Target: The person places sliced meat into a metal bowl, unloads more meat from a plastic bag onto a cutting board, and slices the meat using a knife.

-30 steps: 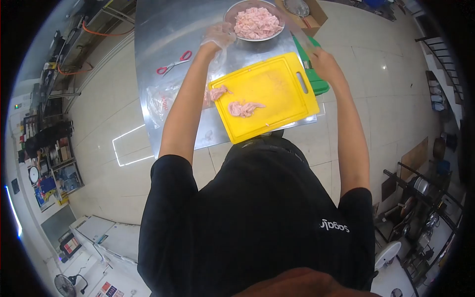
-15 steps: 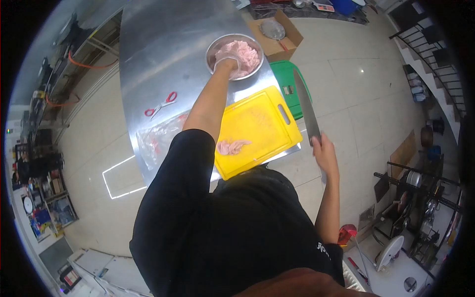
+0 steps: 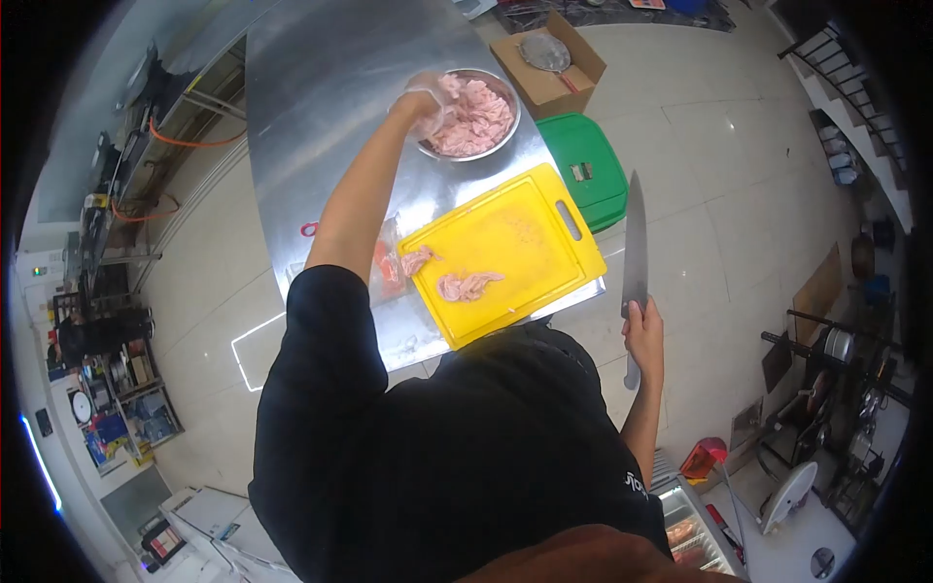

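My left hand (image 3: 424, 105), in a clear plastic glove, is at the left rim of a steel bowl (image 3: 516, 124). Strips of pale pink raw meat (image 3: 471, 115) fill the bowl. Blur hides the gloved fingers, so I cannot tell whether they hold anything. Off the table's right edge, my right hand (image 3: 643, 335) is closed round the handle of a large kitchen knife (image 3: 635, 238), its blade pointing away from me. On a yellow cutting board (image 3: 530, 248) lie two small heaps of meat, one near the middle (image 3: 466, 286) and one at the left edge (image 3: 418, 259).
The steel table (image 3: 326, 107) carries a clear plastic bag (image 3: 387, 267) and red-handled scissors (image 3: 310, 229), mostly behind my left arm. Beyond the table's right edge are a green lid (image 3: 595, 160) and a cardboard box (image 3: 573, 92) holding a strainer (image 3: 542, 53).
My left hand has moved from inside the bowl to its left rim. My right hand and knife have shifted slightly nearer to me. A second heap of meat shows at the board's left edge.
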Action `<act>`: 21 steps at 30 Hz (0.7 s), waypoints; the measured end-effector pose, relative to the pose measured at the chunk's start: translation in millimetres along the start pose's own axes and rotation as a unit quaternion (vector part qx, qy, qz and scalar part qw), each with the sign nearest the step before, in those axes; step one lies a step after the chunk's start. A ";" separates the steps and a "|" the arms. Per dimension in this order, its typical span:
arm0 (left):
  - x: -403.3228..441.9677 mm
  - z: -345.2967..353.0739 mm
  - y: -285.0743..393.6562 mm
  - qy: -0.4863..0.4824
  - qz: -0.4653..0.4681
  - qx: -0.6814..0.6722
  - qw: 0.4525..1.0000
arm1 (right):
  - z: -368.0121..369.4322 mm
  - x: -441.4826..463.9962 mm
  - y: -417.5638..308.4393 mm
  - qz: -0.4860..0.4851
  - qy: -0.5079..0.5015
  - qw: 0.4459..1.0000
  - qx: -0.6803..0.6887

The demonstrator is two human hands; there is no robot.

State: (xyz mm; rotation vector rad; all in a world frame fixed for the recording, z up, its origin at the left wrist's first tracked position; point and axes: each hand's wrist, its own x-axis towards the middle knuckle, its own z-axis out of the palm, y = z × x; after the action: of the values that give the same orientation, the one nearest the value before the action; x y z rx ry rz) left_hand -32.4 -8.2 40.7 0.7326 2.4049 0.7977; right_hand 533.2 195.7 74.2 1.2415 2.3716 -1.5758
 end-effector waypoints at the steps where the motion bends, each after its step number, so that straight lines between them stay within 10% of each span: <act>1: -13.9 -11.4 22.6 -0.007 -0.017 -0.019 1.000 | 0.1 5.7 -5.0 -0.021 -0.010 1.000 -0.005; 6: -3.6 -5.3 2.9 -0.147 -0.135 0.055 0.978 | 11.1 34.4 -32.4 -0.096 -0.044 0.994 -0.029; 13: -14.6 77.2 -11.9 0.115 0.009 0.228 0.967 | 25.7 46.2 -32.0 -0.083 -0.057 0.994 -0.034; 21: 12.6 44.8 -39.8 0.072 -0.024 0.201 0.977 | 32.8 44.6 -17.1 -0.083 -0.018 0.996 -0.007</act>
State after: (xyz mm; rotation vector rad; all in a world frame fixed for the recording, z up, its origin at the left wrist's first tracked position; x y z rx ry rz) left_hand -27.9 -10.4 -20.3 0.7844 2.7429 0.3519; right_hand 479.7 193.4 52.0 1.0288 2.5160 -1.6048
